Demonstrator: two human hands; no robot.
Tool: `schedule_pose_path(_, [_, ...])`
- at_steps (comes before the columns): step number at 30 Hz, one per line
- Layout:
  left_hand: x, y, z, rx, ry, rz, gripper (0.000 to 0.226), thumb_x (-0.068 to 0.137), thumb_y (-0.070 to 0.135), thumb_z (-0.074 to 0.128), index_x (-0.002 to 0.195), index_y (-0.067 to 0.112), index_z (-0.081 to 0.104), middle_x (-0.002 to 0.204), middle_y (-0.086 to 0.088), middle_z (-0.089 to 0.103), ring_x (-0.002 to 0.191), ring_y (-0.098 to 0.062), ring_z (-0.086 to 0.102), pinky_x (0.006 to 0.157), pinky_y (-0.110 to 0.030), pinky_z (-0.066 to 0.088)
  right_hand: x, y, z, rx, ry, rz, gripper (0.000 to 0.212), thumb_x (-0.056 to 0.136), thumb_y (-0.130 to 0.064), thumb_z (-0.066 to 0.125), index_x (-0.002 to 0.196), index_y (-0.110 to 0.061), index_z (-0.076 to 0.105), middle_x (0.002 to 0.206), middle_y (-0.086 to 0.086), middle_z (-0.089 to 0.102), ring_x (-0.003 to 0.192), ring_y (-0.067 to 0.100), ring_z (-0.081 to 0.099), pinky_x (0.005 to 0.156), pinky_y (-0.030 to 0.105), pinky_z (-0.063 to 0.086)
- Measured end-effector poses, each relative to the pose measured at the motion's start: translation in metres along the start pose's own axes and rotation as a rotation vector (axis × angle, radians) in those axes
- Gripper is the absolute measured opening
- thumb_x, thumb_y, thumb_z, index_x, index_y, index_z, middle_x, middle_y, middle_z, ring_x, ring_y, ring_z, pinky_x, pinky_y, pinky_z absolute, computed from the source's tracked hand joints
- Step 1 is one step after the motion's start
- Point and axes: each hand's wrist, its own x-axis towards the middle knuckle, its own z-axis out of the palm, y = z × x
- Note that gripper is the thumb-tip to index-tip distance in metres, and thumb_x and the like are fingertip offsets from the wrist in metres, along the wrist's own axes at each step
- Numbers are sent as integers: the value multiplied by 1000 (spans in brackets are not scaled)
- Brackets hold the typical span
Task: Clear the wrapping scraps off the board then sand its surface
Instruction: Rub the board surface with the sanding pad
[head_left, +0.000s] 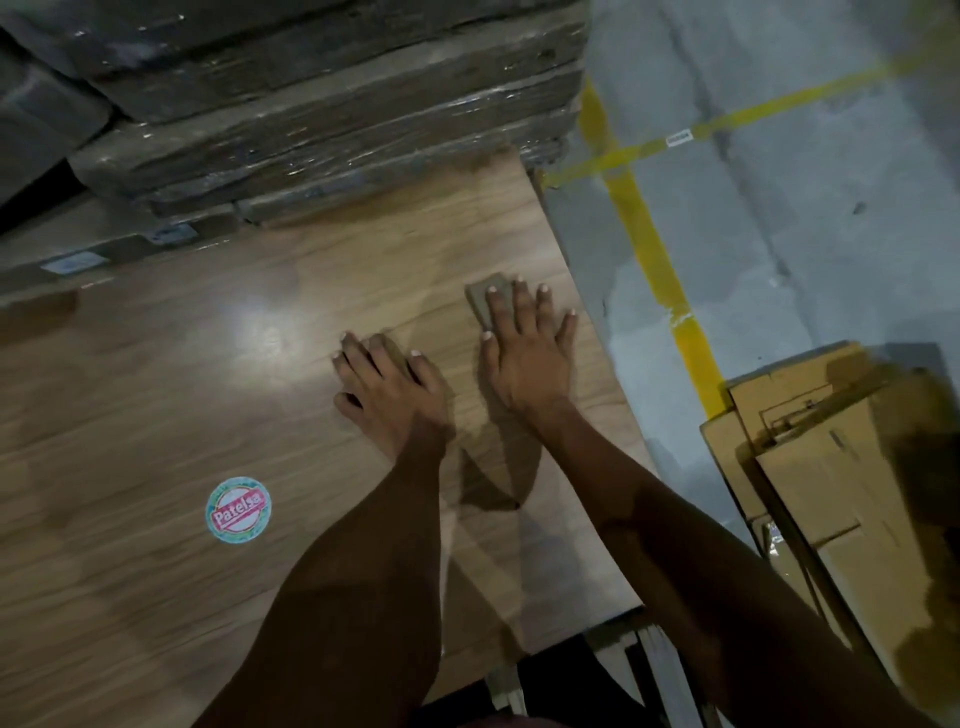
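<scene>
A wide wood-grain board (182, 374) lies flat and fills the left and middle of the view. My right hand (524, 353) lies flat with fingers spread on a brownish piece of sandpaper (483, 296) near the board's right edge. My left hand (384, 384) lies flat on the board just left of it, over a second brownish piece (388, 347) that shows between its fingers. A round red and teal sticker (238, 510) sits on the board near my left forearm. No loose wrapping scraps show on the board.
A stack of boards wrapped in plastic film (332, 104) rests on the board's far end. To the right is grey concrete floor (779, 208) with yellow lines (654, 260). Flat cardboard pieces (831, 457) lie on the floor at the right.
</scene>
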Motion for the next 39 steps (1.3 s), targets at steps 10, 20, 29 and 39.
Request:
schedule_pose_path(10, [-1,4,-4,14,-57,-37,54,100,45,39,147,18,38,167,-11,25,154,-32,22,112,-56,30,34,-21,-4,8,-40,-117,64,103,-43,27,164,-29,19,173,5,11,159,36,6,122,68,9])
schedule_pose_path(20, [2,3,-3,30,-99,-52,56,100,46,39,148,18,37,169,-9,21,155,-31,19,113,-57,27,74,-44,-5,14,-28,-104,61,105,-42,28,164,-29,21,173,6,10,159,37,5,121,70,6])
schedule_pose_path(29, [3,2,-2,38,-98,-54,56,100,47,36,147,18,39,168,-10,25,154,-31,22,110,-57,29,116,-41,-11,83,65,243,61,105,-40,32,164,-28,20,174,7,8,159,39,1,119,71,3])
schedule_pose_path(39, [3,3,0,41,-118,-73,55,101,46,43,149,19,38,169,-8,21,155,-29,19,112,-56,26,139,-40,-13,37,36,101,61,104,-42,29,163,-31,20,173,5,11,159,36,3,121,71,4])
